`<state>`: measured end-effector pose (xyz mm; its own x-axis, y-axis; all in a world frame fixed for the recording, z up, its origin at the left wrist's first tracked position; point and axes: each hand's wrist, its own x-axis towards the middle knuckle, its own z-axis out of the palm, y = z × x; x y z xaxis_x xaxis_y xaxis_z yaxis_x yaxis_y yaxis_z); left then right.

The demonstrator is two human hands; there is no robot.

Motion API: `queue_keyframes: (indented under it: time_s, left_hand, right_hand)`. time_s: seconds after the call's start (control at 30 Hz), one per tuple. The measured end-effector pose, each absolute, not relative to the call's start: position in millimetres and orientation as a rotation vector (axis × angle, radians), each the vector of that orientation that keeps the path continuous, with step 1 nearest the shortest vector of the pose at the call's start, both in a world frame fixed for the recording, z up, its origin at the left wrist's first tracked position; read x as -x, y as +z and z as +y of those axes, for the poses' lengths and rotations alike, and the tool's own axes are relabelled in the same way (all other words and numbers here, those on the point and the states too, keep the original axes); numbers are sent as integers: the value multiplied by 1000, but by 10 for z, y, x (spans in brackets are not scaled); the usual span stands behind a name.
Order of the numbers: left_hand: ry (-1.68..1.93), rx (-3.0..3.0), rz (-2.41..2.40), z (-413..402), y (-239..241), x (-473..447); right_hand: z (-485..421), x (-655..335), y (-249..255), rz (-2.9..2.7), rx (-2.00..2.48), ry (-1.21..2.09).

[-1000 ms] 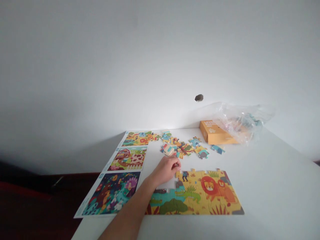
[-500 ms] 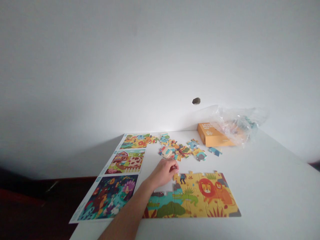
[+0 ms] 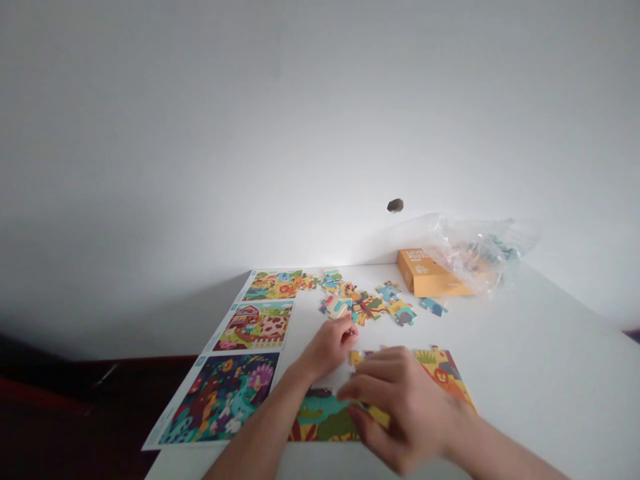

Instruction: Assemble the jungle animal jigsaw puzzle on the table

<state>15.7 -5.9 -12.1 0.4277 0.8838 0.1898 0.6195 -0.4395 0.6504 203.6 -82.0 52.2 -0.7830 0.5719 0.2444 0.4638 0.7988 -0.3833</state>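
The lion puzzle (image 3: 445,373), partly assembled, is lying flat on the white table (image 3: 540,373) close to the person, and both hands are working at it. The right hand (image 3: 400,407) is hovering over or resting on the puzzle's middle, palm down, fingers stretched loosely and gripping nothing that can be seen. It is blurred, and it is probably steadying the joined pieces so they do not slide. The left hand (image 3: 327,347) is sitting at the puzzle's far left corner with its fingers bunched narrowly together, fingertips at the edge. Whether a piece is pinched there is hidden, so I cannot tell.

Just beyond the puzzle's far edge, the loose puzzle pieces (image 3: 367,303) are lying scattered, mostly face up, likely spread out so each picture can be read at a glance. To the left of the puzzle, the reference sheet (image 3: 235,360) is lying flat with its three printed scenes running away from the person and its near corner hanging past the table edge.

Beyond the puzzle's far right corner, the orange puzzle box (image 3: 427,273) is lying on its broad face, and nothing of its inside is showing. The clear plastic bag (image 3: 475,250) is slumping over the box's right end. It is holding a few bluish shapes that could be more pieces, though they are too blurred to name.
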Motion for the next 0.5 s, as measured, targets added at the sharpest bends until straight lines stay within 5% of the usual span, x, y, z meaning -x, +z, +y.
queue_keyframes:
  time_s: [0.2, 0.5]
  left_hand:
    - [914, -2156, 1428, 13, -137, -63]
    - [704, -2307, 1557, -29, -111, -42]
  right_hand:
    - [-351, -2011, 187, -2749, 801, 402]
    - [-296, -2128, 97, -2714, 821, 495]
